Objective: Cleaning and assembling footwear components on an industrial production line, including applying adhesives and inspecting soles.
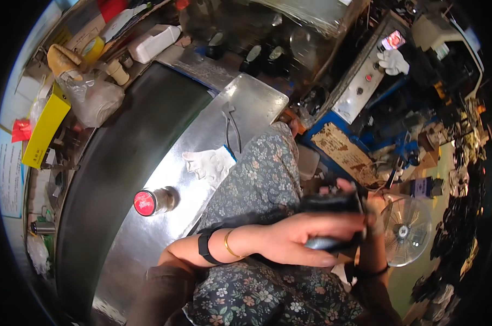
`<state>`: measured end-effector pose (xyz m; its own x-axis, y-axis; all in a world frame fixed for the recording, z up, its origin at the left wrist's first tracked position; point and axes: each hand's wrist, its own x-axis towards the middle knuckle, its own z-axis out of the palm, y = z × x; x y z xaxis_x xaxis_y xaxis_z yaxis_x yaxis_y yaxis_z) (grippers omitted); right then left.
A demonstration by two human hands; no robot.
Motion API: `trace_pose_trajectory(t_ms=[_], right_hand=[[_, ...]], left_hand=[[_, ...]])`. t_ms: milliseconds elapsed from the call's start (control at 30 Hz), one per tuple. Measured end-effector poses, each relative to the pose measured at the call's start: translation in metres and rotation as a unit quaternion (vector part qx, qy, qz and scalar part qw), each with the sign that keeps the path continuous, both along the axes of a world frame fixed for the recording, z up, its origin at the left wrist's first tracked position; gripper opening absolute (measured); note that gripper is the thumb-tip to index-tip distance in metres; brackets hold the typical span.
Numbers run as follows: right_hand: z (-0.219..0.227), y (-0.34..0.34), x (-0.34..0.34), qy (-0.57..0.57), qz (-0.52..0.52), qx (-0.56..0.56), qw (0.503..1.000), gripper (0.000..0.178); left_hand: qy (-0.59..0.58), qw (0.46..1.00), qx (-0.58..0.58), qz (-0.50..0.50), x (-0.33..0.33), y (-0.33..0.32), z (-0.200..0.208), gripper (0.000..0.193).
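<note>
My left hand [295, 234], with a black band and a gold bracelet at its wrist, is closed round a glossy black object [330, 202] held over my lap. Motion smears the object, and its kind is not clear. On the far side of it is my right hand [373, 220], partly hidden and blurred, its fingers curled against the same object. A floral apron [257, 185] covers my lap. On the metal table to the left lie a white glove [210, 165] and a pair of pliers [233, 127]. A jar with a red lid [145, 202] stands nearby.
A dark conveyor belt [115, 157] curves along the left, beyond the metal table [126, 261]. Plastic bags [96, 100] and a white bottle [153, 43] sit past it. At right are a machine's control panel [360, 87] and a fan [403, 231].
</note>
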<state>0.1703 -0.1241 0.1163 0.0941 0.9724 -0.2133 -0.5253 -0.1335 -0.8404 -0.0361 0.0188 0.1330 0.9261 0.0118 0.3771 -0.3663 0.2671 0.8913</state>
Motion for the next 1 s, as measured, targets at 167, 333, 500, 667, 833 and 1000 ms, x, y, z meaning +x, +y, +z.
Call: trace_pose_trajectory(t_ms=[167,333,500,667,833,1000], right_hand=[[-0.106,-0.098,0.021,0.193,-0.183,-0.222,0.938,0.073],[-0.119,-0.043,-0.021,0.242,-0.248,-0.146,0.927,0.069],[-0.088,0.171,-0.003,0.206,-0.178,-0.019,0.962,0.064],[-0.098,0.425,0.028,-0.215,-0.253,0.104,0.937,0.042],[-0.125,0.492,0.013,-0.377,-0.107,0.078,0.917,0.062],[-0.092,0.326,-0.034,-0.627,0.146,0.213,0.735,0.039]], left_hand=[[0.113,0.98,-0.031,0.163,-0.042,0.029,-0.07,0.044],[0.21,0.838,-0.2,0.463,-0.11,0.024,-0.117,0.026],[0.37,0.747,-0.209,0.512,-0.178,-0.004,-0.138,0.02],[0.415,0.64,-0.22,0.608,-0.242,-0.031,-0.154,0.011],[0.418,0.557,-0.196,0.691,-0.278,-0.047,-0.159,0.02],[0.4,0.517,-0.103,0.75,-0.289,-0.022,-0.199,0.07]])
